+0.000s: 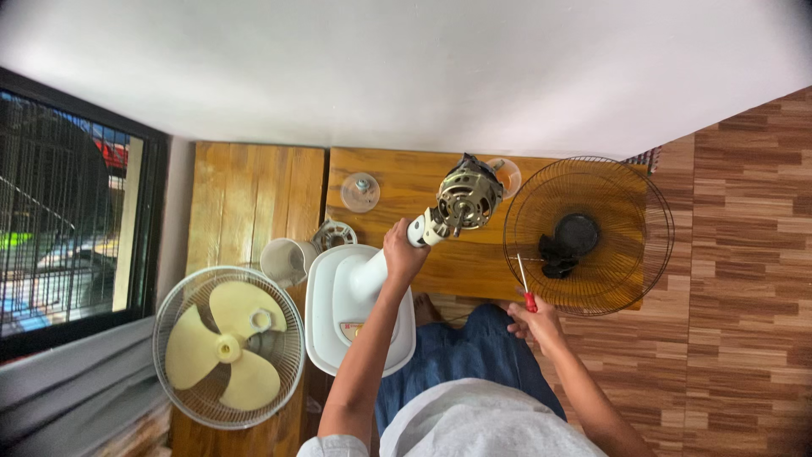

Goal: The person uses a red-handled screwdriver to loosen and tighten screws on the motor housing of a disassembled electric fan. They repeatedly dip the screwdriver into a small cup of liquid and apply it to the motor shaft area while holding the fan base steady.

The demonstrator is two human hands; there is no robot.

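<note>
My left hand [403, 250] grips the white neck of a fan stand [364, 275], just below the bare metal motor [464, 200] at its top. The stand's white base [326, 326] rests on the wooden table [254, 195]. My right hand [533, 320] holds a red-handled screwdriver [524, 283] with its shaft pointing up toward the black wire fan guard [589, 235] that lies flat to the right. A black part [567, 241] sits in the middle of that guard.
A white guard with cream blades [227, 345] lies at the left. A white motor cover [286, 260], a small grille ring [335, 234] and a clear cap [360, 191] sit on the table. A window [68, 211] is at far left, wood-pattern floor [744, 254] at right.
</note>
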